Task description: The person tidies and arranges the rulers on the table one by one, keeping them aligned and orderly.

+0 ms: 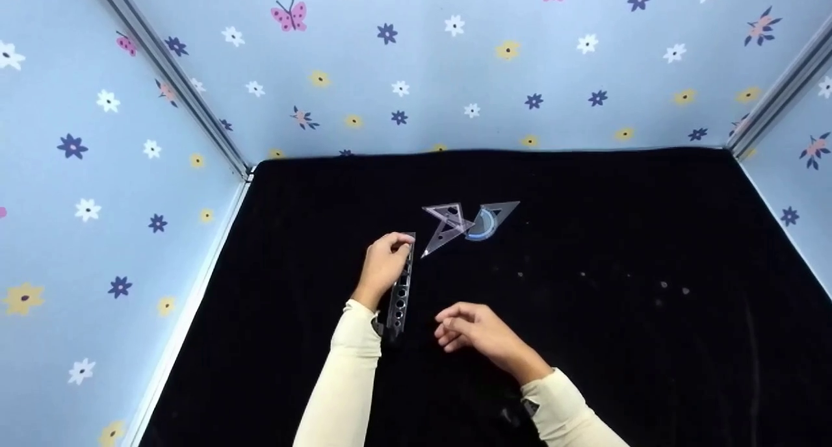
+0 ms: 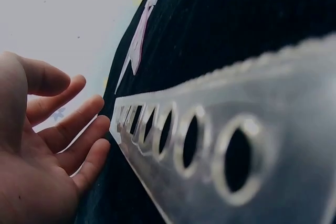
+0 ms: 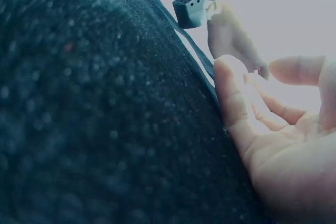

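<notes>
A clear plastic stencil ruler (image 1: 401,296) with a row of cut-out holes lies lengthwise on the black cloth. My left hand (image 1: 386,265) hovers over its far end, and in the left wrist view that hand (image 2: 58,140) has loosely bent fingers apart from the thumb, close beside the ruler (image 2: 210,145). Whether the fingertips touch it I cannot tell. Off to the ruler's right, my right hand (image 1: 484,336) is held above the cloth with relaxed fingers. Nothing sits in that hand (image 3: 283,140) in the right wrist view.
Beyond the hands lie pinkish transparent set squares (image 1: 448,229), overlapping. Touching their right side is a blue-edged protractor (image 1: 481,229), partly over a clear set square (image 1: 507,211). Black cloth (image 1: 617,226) covers the table, with flower-patterned walls (image 1: 442,70) around it.
</notes>
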`<action>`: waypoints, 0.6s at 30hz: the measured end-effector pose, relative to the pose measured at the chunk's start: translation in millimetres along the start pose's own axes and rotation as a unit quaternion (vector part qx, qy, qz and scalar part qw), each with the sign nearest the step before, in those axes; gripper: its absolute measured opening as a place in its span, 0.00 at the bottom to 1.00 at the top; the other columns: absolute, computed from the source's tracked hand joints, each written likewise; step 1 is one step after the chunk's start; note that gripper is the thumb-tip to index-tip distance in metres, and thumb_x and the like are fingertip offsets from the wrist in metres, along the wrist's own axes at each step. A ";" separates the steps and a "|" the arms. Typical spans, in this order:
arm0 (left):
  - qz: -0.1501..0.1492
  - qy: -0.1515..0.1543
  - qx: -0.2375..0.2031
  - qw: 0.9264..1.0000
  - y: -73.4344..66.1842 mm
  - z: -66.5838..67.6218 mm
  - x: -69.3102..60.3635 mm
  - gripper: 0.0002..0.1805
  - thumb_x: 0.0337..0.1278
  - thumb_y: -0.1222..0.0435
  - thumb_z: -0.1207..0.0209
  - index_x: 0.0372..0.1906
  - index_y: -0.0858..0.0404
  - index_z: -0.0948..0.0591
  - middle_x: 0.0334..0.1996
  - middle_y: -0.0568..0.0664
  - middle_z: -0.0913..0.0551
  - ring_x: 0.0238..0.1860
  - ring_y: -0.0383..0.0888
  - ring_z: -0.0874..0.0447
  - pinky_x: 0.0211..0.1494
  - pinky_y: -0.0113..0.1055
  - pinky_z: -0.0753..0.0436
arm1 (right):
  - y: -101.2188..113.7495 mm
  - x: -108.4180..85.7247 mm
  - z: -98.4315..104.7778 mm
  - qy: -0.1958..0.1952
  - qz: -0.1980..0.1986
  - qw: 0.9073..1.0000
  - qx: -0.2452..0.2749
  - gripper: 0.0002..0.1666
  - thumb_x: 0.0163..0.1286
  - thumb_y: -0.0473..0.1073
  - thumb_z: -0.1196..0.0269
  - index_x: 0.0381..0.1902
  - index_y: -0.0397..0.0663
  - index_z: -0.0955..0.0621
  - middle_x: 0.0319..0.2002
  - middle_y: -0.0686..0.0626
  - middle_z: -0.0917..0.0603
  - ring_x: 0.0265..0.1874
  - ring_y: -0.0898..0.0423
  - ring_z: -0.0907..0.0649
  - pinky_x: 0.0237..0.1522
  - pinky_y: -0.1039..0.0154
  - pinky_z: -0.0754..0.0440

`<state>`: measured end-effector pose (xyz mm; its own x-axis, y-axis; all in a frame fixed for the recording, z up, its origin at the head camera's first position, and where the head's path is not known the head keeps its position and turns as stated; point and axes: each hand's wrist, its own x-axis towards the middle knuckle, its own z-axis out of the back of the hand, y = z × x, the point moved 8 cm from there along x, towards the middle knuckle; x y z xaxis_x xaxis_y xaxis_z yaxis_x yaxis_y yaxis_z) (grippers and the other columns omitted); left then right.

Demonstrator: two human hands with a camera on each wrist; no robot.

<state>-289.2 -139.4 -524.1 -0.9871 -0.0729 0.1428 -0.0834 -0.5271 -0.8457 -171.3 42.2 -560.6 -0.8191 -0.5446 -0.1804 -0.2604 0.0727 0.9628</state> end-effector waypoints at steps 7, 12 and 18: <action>-0.068 0.011 0.067 0.995 -16.7 -11.2 -4.9 0.10 0.60 0.69 0.42 0.42 0.62 0.12 0.43 0.52 0.14 0.47 0.50 0.18 0.54 0.44 0.22 | -0.2 -1.3 2.7 0.010 -0.001 1.000 0.011 0.18 0.73 0.34 0.42 0.53 0.21 0.25 0.38 0.37 0.15 0.35 0.49 0.14 0.42 0.55 0.14; -0.065 0.038 0.107 0.991 -24.3 -20.4 -8.9 0.12 0.61 0.65 0.42 0.45 0.60 0.12 0.47 0.51 0.15 0.52 0.51 0.19 0.57 0.47 0.23 | -0.3 -1.5 2.9 0.011 0.002 1.000 0.008 0.18 0.73 0.34 0.42 0.52 0.21 0.24 0.38 0.37 0.15 0.34 0.49 0.14 0.42 0.55 0.14; -0.074 0.056 0.102 0.990 -33.7 -27.1 -11.9 0.12 0.63 0.65 0.42 0.47 0.61 0.13 0.48 0.52 0.15 0.53 0.51 0.18 0.58 0.46 0.23 | 0.6 -1.4 1.9 0.016 0.003 1.000 0.008 0.18 0.73 0.34 0.42 0.52 0.22 0.24 0.38 0.37 0.15 0.34 0.49 0.14 0.42 0.55 0.14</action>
<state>-278.4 -97.9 -511.2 -0.9762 0.1051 0.1896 -0.2092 -0.6862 -0.6966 -171.3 44.5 -560.2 -0.8046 -0.5699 -0.1671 -0.2628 0.0893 0.9607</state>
